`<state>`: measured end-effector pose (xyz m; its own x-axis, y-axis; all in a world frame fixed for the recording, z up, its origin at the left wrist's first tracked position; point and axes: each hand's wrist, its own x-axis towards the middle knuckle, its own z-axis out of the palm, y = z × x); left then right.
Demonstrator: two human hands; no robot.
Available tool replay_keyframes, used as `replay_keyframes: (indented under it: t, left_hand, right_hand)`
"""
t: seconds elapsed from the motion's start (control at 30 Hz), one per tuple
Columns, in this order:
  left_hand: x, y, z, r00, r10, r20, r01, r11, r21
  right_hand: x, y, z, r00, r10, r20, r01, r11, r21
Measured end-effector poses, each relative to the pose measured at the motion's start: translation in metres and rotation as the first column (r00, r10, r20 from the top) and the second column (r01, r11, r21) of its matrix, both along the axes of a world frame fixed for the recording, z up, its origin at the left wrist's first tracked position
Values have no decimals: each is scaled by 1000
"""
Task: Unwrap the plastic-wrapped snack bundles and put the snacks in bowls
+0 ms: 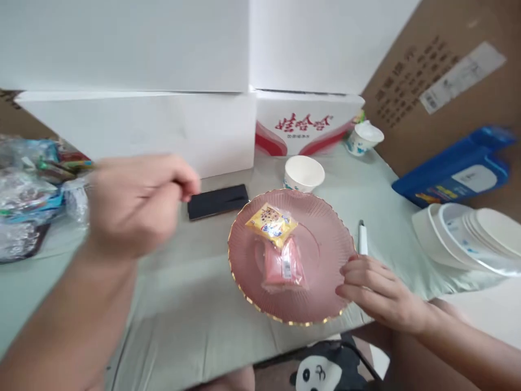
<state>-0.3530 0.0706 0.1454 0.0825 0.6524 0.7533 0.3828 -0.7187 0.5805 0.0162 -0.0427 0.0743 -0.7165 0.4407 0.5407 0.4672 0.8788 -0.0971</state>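
Note:
My left hand (138, 203) is raised on the left, smeared by motion. Its fingers are curled closed, and whatever they may hold is hidden. My right hand (380, 290) grips the right rim of a pink ribbed plate (325, 260) with a gold scalloped edge; its fingertips lie over the rim. Two packaged items rest on the plate: a yellow snack packet (272, 224) and, nearer me, a pink packet (283, 266) in clear wrap with a barcode label. The yellow packet overlaps the pink one's far edge.
A black phone (217, 202) and a paper bowl (304, 174) lie behind the plate. Wrapped snacks (28, 190) crowd the left. On the right are a white pen-like item (362, 239), a filled paper cup (363, 138), a blue bottle (451, 168) and stacked bowls (468, 239). White boxes (142, 133) stand behind.

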Motion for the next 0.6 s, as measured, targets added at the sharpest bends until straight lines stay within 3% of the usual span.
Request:
replay_keyframes:
  t: [0.1, 0.2, 0.3, 0.4, 0.5, 0.6]
  left_hand:
    - [76, -12, 7, 908, -124, -401, 122, 992, -29]
    - [139, -25, -4, 776, -259, -575, 149, 961, -232]
    - [185, -33, -23, 508, -446, -737, 112, 882, -457]
    - [216, -35, -41, 282, -535, -797, -92, 811, -577]
    - [234, -34, -52, 221, -522, -824, -270, 779, -566]
    - [240, -35, -58, 229, -479, -847, -253, 811, -527]
  right_hand:
    - [45, -2, -19, 998, -64, -8, 65, 997, 39]
    - [78, -6, -38, 984, -177, -11, 177, 983, 49]
    - [94, -10, -48, 960, -272, -69, 273, 962, 4]
    - [95, -14, -49, 934, -299, -195, 288, 954, -83]
    - [93, -13, -49, 907, -294, -301, 264, 955, -139]
    - [95, -8, -51, 878, -326, -350, 286, 944, -162]
